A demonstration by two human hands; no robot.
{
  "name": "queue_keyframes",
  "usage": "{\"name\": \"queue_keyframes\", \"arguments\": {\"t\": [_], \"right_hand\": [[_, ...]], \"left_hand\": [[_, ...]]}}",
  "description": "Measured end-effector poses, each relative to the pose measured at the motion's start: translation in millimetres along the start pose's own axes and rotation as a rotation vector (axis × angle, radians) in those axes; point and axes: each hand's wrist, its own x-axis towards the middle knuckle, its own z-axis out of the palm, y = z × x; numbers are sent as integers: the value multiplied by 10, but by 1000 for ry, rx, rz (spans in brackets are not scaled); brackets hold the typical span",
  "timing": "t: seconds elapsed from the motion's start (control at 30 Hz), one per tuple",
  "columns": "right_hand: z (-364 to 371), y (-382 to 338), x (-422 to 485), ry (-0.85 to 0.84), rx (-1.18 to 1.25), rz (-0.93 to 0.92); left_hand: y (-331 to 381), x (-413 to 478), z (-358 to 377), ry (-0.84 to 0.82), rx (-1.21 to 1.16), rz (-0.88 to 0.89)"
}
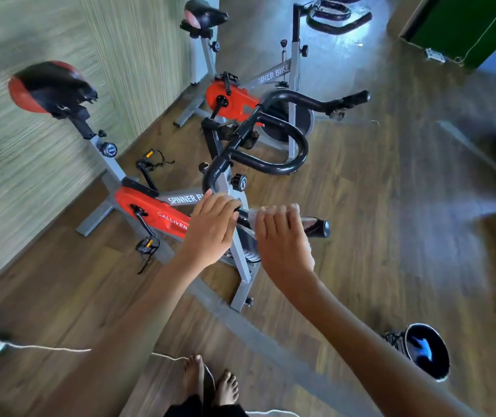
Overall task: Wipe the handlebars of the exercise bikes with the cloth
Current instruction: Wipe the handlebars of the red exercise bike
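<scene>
1. White cord [60, 348] lies on the floor just beside the bare feet [210, 383]. A step back could snag it.
2. Right hand [280, 236]: fingers curled over the cloth [254, 216], which is wrapped round the near handlebar [319, 227]. Left hand [213, 224]: fingers curled over the same bar beside the stem.
3. Risk: an outward stroke may pull the cloth off the free bar end.
4. Open floor lies right, past the black bin [427, 352]. The wall [45, 130] and 2nd bike [231, 94] close off the left and far sides.
</scene>
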Motion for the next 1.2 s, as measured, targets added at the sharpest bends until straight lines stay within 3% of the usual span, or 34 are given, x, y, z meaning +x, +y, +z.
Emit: {"name": "queue_keyframes", "arguments": {"t": [0.17, 0.37, 0.67, 0.8, 1.0, 1.2], "right_hand": [[218, 447, -368, 185, -166, -157], [100, 99, -117, 258, 51, 177], [633, -114, -80, 722, -82, 270], [1101, -192, 89, 1020, -95, 307], [1470, -396, 491, 1383, 135, 464], [1319, -260, 654, 1674, 420, 498]], "left_hand": [[12, 4, -3, -1, 17, 1], [52, -7, 65, 94, -10, 1], [-83, -44, 404, 406, -20, 127], [-156, 8, 584, 558, 1, 172], [-256, 81, 724, 686, -63, 275], [-337, 100, 700, 646, -37, 321]]}}
